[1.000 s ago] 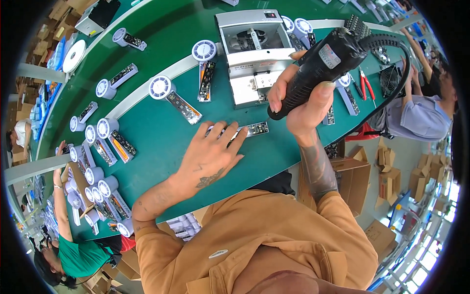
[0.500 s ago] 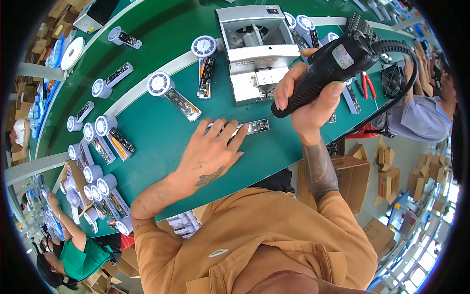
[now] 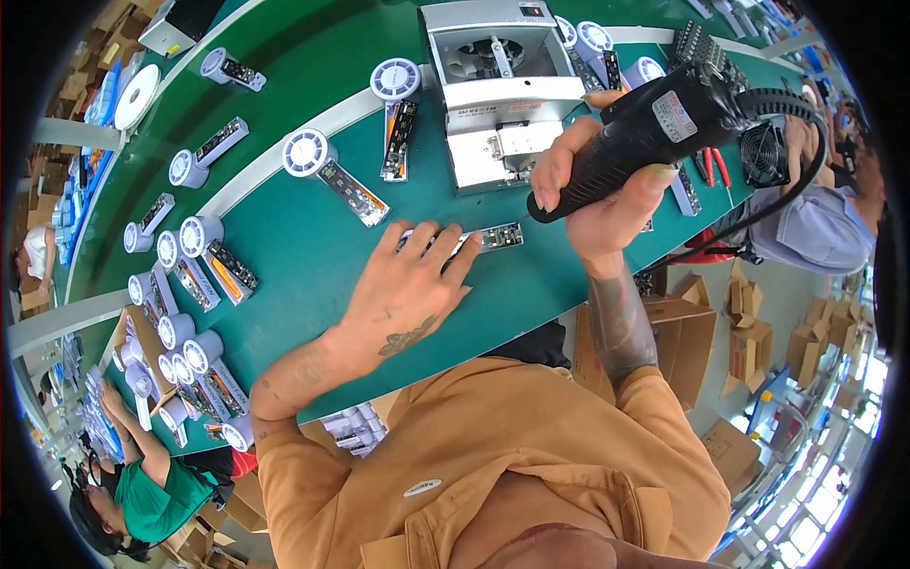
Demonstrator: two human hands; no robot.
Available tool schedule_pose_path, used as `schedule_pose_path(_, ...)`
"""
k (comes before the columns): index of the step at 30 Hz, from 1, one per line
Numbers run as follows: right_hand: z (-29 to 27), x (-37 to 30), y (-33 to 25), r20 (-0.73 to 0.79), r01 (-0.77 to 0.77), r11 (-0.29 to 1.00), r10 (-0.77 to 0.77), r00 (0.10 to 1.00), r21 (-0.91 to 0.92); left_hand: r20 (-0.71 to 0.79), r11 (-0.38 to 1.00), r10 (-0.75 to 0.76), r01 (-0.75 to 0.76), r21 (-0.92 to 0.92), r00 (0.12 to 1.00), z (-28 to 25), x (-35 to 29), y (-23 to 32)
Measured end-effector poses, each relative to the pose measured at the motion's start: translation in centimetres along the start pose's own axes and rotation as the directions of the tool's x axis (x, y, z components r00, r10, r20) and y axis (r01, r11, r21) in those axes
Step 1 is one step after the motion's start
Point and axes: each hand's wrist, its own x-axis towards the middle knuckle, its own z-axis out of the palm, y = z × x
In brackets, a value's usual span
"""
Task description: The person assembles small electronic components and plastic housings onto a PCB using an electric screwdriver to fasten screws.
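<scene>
My right hand (image 3: 602, 213) is wrapped round a thick black electric screwdriver (image 3: 640, 142), which has a ribbed cable at its rear. The tool's front end points down and left, close to the right end of a small fan unit (image 3: 502, 237) with an exposed circuit board. That unit lies on the green bench mat. Over its left part rest the bent fingers of my left hand (image 3: 403, 294), holding it down and hiding its fan head. Whether the driver's tip touches the board I cannot tell.
Behind the work stands a silver screw feeder (image 3: 502, 90). Similar fan units (image 3: 351, 194) lie around the bench, crowded at the left beside a cardboard box (image 3: 142, 346). Red-handled pliers (image 3: 720, 166) and a black fan (image 3: 763, 156) are at the right. Co-workers sit on both sides.
My hands, the screwdriver and the held fan unit stay almost in place. The view has shifted slightly. At the left, a co-worker's arm has moved a little.
</scene>
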Motion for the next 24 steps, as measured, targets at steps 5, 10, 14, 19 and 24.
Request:
schedule_pose_path(5,-0.2,0.0,0.0,-0.018,-0.011,0.999,0.011,1.0,0.03,-0.012,1.0,0.007,-0.007,0.018,1.0,0.2,-0.1,-0.1)
schedule_pose_path(10,-0.2,0.2,-0.7,-0.044,0.011,0.994,-0.006,0.999,0.108,0.002,0.999,0.003,-0.003,0.037,1.0,0.1,-0.2,0.0)
schedule_pose_path(14,-0.2,0.1,0.3,-0.026,-0.01,0.997,0.012,1.0,0.07,-0.043,0.999,0.028,-0.026,0.045,0.999,0.3,-0.1,-0.2)
schedule_pose_path(19,-0.3,-0.6,1.0,-0.033,0.034,0.997,-0.032,0.999,0.076,-0.01,1.0,-0.003,0.003,0.013,1.0,0.2,-0.1,-0.1)
schedule_pose_path(24,-0.9,0.6,-0.3,-0.018,0.465,0.73,-0.529,0.848,0.501,-0.032,0.999,0.016,-0.014,0.037,0.999,0.2,0.1,-0.1)
